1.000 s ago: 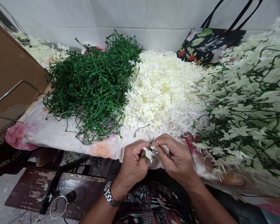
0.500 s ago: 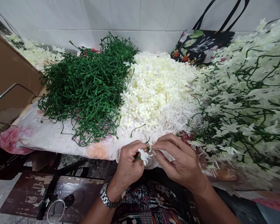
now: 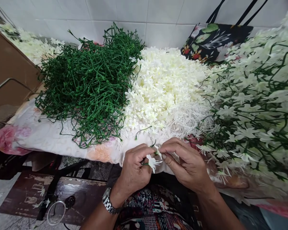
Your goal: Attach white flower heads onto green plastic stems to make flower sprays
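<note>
My left hand (image 3: 136,167) is closed around a green plastic flower stem, with a white artificial flower (image 3: 153,163) on one branch sticking out beside the fingers. My right hand (image 3: 188,166) pinches a small white blossom (image 3: 157,151) against another tip of that stem, just above the left fist. Beyond the left hand lies a tangled heap of green stems (image 3: 86,80). A mound of loose cream-white blossoms (image 3: 163,86) is in the middle, with thin white stamens (image 3: 189,119) at its near right side. Flowers on green stems (image 3: 248,115) are piled at right.
A floral cloth (image 3: 50,137) lies under the heaps. A black flowered bag (image 3: 213,41) leans against the tiled wall (image 3: 124,12). At left stands a cardboard box (image 3: 9,70). Below it are a worn wooden board (image 3: 79,195) and a pale ring (image 3: 56,212).
A white blossom now shows more plainly between my right fingertips and the stem tip. Both hands appear slightly farther right, and the whole view has shifted a little.
</note>
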### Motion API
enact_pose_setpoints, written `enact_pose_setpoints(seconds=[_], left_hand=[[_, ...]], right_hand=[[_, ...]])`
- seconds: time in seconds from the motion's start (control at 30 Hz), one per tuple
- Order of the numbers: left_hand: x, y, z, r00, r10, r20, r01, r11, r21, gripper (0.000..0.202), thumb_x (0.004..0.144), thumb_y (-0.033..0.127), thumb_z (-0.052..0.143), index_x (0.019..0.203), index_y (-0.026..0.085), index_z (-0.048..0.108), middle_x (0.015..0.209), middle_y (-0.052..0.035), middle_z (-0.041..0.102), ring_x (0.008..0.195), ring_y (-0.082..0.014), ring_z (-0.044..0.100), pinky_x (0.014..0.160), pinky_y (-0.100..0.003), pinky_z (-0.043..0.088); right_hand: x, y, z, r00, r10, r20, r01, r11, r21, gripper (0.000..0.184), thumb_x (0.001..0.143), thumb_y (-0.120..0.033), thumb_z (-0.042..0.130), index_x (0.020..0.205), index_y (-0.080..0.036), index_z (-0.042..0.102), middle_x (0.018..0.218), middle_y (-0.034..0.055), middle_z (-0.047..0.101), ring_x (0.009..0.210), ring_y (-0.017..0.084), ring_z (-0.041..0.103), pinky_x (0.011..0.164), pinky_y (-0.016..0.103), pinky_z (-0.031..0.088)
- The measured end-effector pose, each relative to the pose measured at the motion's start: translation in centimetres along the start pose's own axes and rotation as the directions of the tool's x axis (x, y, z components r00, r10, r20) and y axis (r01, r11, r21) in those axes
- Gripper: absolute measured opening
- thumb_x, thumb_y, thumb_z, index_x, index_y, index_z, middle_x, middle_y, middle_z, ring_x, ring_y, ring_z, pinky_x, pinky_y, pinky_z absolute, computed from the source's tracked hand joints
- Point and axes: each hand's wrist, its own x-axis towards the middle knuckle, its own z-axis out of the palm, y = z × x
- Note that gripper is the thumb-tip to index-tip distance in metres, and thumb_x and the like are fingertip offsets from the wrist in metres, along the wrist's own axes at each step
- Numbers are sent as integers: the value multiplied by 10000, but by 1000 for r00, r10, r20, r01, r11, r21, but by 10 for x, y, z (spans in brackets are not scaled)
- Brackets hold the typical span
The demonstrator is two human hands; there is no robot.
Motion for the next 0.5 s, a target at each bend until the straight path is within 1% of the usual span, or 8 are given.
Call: enact_pose_setpoints(seconds=[0.2, 0.3, 0.4, 0.5], left_hand=[[-2, -3, 0, 998, 68, 4, -69, 997, 43, 373, 540, -12, 392, 752, 168, 640, 540, 27, 485, 471, -106, 436, 457, -199, 346], [-2, -2, 1, 996, 89, 9, -90, 994, 68, 463, 483, -8, 363, 795, 178, 650, 535, 31, 471, 473, -111, 423, 459, -201, 333], [-1, -2, 1, 994, 112, 16, -113, 989, 96, 452, 470, -4, 356, 773, 173, 641, 529, 32, 449, 475, -114, 411, 462, -205, 321], [-2, -2, 1, 992, 120, 30, -123, 985, 122, 399, 473, -7, 361, 721, 168, 620, 525, 35, 426, 476, -111, 397, 459, -203, 305]], right_hand=[[-3, -2, 2, 999, 44, -16, -45, 995, -86, 138, 841, -70, 508, 874, -185, 577, 753, 20, 587, 674, 123, 574, 595, 241, 478], [-2, -5, 1, 999, 39, -7, -40, 992, -122, 133, 845, -70, 495, 850, -181, 567, 721, 14, 576, 639, 115, 561, 566, 230, 463], [0, -7, -3, 999, 11, 30, -7, 990, -140, 137, 845, -58, 487, 830, -176, 555, 711, 11, 570, 633, 108, 550, 565, 223, 453], [1, -8, -7, 995, 1, 100, 17, 983, -183, 135, 862, -79, 476, 830, -180, 560, 709, 13, 570, 649, 116, 545, 585, 236, 449]])
